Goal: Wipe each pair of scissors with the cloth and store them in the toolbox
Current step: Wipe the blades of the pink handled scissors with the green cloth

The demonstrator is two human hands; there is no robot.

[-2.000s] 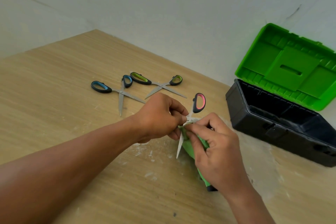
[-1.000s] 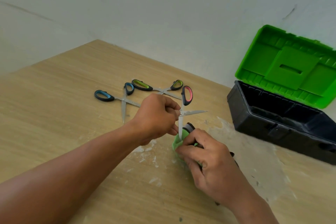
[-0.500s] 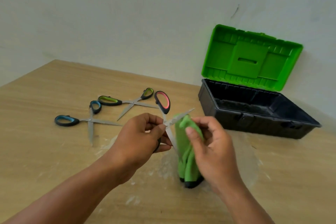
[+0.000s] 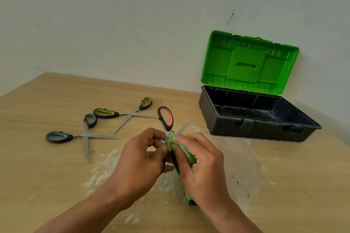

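My left hand [image 4: 141, 159] grips the pink-handled scissors [image 4: 166, 119], held open above the table with one pink loop up and one blade pointing right. My right hand [image 4: 198, 162] holds the green cloth [image 4: 186, 154] wrapped against the blades near the pivot. The lower handle is hidden behind my fingers. Two more pairs lie open on the table to the left: green-handled scissors [image 4: 125, 113] and blue-handled scissors [image 4: 75, 135]. The black toolbox [image 4: 255, 117] stands at the right with its green lid [image 4: 248, 62] raised against the wall.
The wooden table [image 4: 47, 176] has white scuffed patches around my hands. A pale wall runs close behind the toolbox and the table's far edge. The toolbox interior looks bare.
The view has swung right and up, bringing the toolbox more to the centre. My right hand lifted the cloth from the table onto the blades, and it now sits closer to the pivot.
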